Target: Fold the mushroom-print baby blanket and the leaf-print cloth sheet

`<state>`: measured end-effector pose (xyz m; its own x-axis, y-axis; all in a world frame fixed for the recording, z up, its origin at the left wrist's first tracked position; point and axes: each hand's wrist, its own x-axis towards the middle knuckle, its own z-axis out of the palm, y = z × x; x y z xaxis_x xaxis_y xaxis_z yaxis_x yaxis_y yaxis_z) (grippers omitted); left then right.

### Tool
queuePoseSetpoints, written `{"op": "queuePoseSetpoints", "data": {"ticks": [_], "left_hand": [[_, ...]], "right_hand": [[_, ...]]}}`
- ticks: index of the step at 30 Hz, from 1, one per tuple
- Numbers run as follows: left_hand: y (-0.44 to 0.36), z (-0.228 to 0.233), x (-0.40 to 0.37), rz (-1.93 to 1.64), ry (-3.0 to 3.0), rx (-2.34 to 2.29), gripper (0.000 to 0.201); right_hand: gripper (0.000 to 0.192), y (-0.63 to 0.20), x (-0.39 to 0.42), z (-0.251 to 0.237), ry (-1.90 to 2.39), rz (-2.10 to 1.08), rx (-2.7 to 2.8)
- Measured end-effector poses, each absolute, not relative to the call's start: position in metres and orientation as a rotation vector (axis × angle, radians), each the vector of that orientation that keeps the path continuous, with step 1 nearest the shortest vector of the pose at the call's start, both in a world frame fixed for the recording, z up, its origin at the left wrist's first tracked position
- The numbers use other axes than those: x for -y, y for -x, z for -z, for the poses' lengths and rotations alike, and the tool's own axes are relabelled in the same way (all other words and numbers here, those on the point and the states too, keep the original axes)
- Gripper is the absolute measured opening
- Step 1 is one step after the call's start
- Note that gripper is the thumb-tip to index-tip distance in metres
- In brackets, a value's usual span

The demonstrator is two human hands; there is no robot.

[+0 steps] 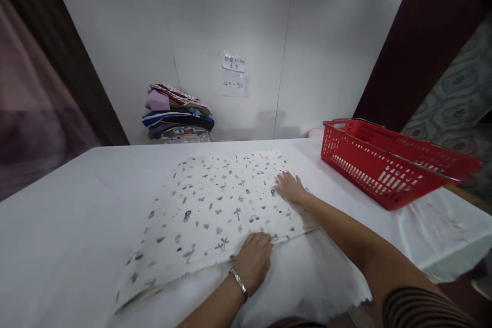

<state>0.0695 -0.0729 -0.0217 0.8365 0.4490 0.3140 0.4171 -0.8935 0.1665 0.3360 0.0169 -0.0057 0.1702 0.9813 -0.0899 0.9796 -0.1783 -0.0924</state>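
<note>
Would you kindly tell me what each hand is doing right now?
Left hand: gripping the cloth at its near edge.
Right hand: open, flat on the cloth.

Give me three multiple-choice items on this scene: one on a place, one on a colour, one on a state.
1. Where does the basket stand?
A. On the table, right of the printed cloth
B. On the floor
C. On top of the folded pile

2. What colour is the basket?
A. Blue
B. Red
C. Green

3. How does the right hand lie?
A. Clenched round a handle
B. Raised in the air
C. Flat on the printed cloth

Key: 1 A, it sits on the white table beside the cloth. 2 B, its plastic mesh is red. 3 C, the fingers spread on the cloth, while the left hand rests at its near edge.
</note>
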Motion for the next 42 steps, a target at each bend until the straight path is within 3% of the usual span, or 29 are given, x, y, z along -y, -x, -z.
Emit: {"op": "queuePoseSetpoints", "data": {"ticks": [9,20,28,33,42], "left_hand": [[-0.070,0.008,0.072,-0.378,-2.875,-0.651,0.022],[-0.064,0.013,0.068,-0.516,-2.848,-0.626,0.018],[-0.071,0.005,0.065,-0.436,-2.803,-0.694,0.022],[-0.082,-0.002,0.065,-0.368,-2.800,-0.898,0.020],[-0.100,-0.003,0.061,-0.333,-2.822,-0.865,0.022]], "right_hand": [[0.059,-0.342,0.012,-0.001,2.291,-0.275,1.884],[0.043,-0.347,0.156,0.016,1.866,-0.269,1.762],[0.043,-0.353,0.152,0.014,1.817,-0.197,2.022],[0.042,-0.357,0.149,0.015,1.775,-0.185,1.982],[0.042,-0.359,0.148,0.011,1.833,-0.243,1.926]]}}
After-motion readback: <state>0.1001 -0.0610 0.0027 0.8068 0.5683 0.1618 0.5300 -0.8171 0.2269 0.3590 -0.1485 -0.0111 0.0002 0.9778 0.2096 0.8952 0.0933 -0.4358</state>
